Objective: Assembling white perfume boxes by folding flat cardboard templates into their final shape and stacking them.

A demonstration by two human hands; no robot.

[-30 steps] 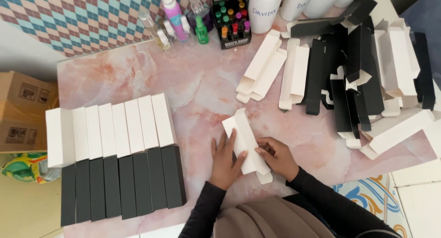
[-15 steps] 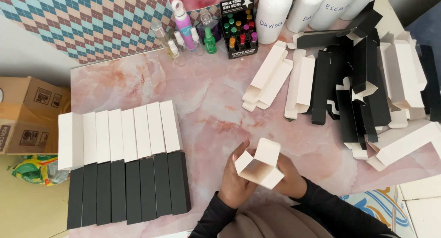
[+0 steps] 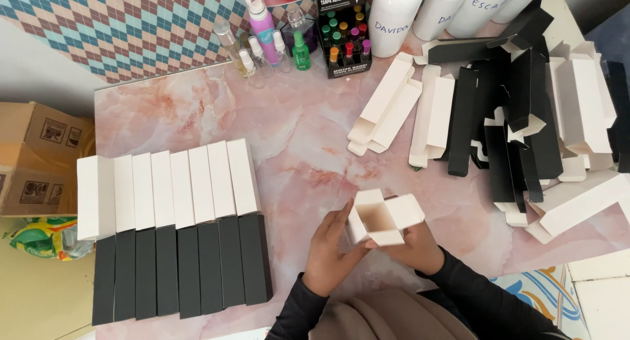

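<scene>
I hold a small white carton [image 3: 382, 217] just above the pink marble table [image 3: 295, 156], its open end facing up at me. My left hand [image 3: 330, 255] grips its left side and my right hand [image 3: 412, 248] cups it from below. Finished white boxes [image 3: 174, 186] and black boxes [image 3: 184, 268] lie in rows to my left, flat cartons [image 3: 525, 117] piled at right

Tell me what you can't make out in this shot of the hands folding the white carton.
Head view only:
- Lower end of the white carton: hidden behind the left hand and right hand.
- Right hand's fingers: covered by the carton.
- White bottles: tops cut off by the top edge.
- Pile of flat black and white cartons: lower ones buried, right side cut off by the frame.
- Brown cardboard box: cut off at the left edge.
</scene>
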